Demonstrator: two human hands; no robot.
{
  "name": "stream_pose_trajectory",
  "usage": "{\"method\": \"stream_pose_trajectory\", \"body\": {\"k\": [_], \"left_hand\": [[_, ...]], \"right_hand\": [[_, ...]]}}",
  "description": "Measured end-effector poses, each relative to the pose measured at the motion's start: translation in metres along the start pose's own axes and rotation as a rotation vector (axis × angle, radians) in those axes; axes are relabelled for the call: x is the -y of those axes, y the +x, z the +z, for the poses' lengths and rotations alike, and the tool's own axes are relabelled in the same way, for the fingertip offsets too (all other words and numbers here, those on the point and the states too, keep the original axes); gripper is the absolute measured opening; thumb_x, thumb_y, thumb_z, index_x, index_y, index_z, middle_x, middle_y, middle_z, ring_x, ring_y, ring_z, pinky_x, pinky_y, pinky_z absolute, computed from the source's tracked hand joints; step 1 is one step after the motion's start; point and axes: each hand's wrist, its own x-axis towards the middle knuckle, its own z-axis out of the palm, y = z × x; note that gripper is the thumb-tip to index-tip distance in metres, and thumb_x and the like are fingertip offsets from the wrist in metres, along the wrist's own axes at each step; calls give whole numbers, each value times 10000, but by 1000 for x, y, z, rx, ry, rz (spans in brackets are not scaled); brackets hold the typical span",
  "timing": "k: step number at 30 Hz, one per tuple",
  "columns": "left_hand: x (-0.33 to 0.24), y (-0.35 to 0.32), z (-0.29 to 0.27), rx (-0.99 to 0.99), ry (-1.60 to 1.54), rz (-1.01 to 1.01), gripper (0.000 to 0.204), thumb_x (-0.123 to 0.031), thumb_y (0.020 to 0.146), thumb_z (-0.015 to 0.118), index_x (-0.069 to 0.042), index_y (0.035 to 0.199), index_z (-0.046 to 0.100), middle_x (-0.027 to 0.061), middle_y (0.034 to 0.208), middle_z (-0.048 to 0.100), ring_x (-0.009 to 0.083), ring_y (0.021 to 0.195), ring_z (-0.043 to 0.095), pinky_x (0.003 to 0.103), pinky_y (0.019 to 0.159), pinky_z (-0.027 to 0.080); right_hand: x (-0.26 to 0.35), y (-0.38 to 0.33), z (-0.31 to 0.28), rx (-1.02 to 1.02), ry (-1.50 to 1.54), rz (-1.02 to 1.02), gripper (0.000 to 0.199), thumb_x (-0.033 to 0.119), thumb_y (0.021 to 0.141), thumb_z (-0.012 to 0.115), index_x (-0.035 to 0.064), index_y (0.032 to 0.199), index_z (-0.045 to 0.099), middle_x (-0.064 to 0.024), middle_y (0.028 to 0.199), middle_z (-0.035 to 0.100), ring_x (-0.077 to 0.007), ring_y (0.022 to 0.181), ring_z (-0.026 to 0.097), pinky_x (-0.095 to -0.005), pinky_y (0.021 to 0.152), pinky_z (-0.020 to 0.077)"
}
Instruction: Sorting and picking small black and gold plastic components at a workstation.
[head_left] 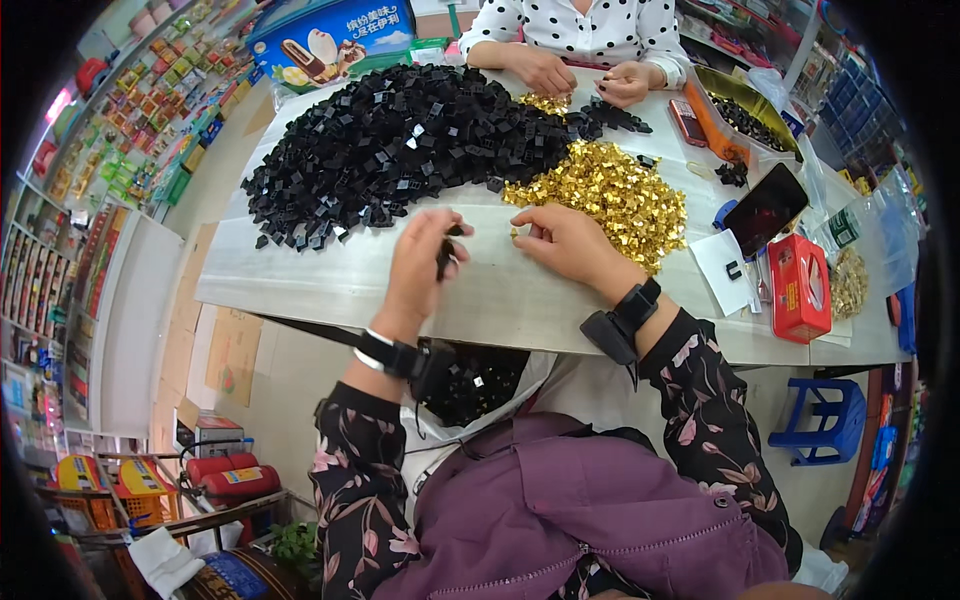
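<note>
A broad heap of small black plastic pieces (380,140) covers the far left of the table (480,290). Beside it on the right lies a pile of small shiny gold metal pieces (610,195). My left hand (412,265), just in front of the black heap, is closed around a few black pieces (446,256). At the near left edge of the gold pile, my right hand (570,243) pinches a tiny gold piece (515,232) between thumb and fingertips. Below the table edge, a white-rimmed bag (530,385) at my lap contains black pieces with gold bits.
Across the table, a person's hands (628,84) work by a smaller gold pile (546,103). To the right are a dark phone (767,208), a red tin (800,290), a white paper (722,270) and a tray of dark pieces (750,122). A blue stool (822,420) stands below.
</note>
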Motion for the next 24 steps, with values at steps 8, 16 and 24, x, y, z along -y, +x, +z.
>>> {"method": "stream_pose_trajectory", "body": {"k": [8,16,24], "left_hand": [[-4,75,11,31,1069,337,183,-168,869,547,-60,1015,571,91,841,616,218,730,610,330,581,488],[17,97,16,77,1573,549,258,-83,787,549,-92,1044,571,164,868,610,357,834,593,444,716,490],[-22,46,10,116,946,260,185,-123,852,594,-62,1018,543,92,842,612,185,687,607,294,558,472]], "right_hand": [[5,-3,5,-43,-162,-171,126,234,777,660,124,839,660,-61,767,594,-238,714,612,-340,625,497],[11,-7,2,-24,-224,-76,130,250,764,674,132,817,654,-43,769,606,-230,712,621,-344,607,495],[15,-8,-5,6,-65,42,149,263,763,681,129,823,655,-40,767,607,-214,710,621,-337,597,489]]}}
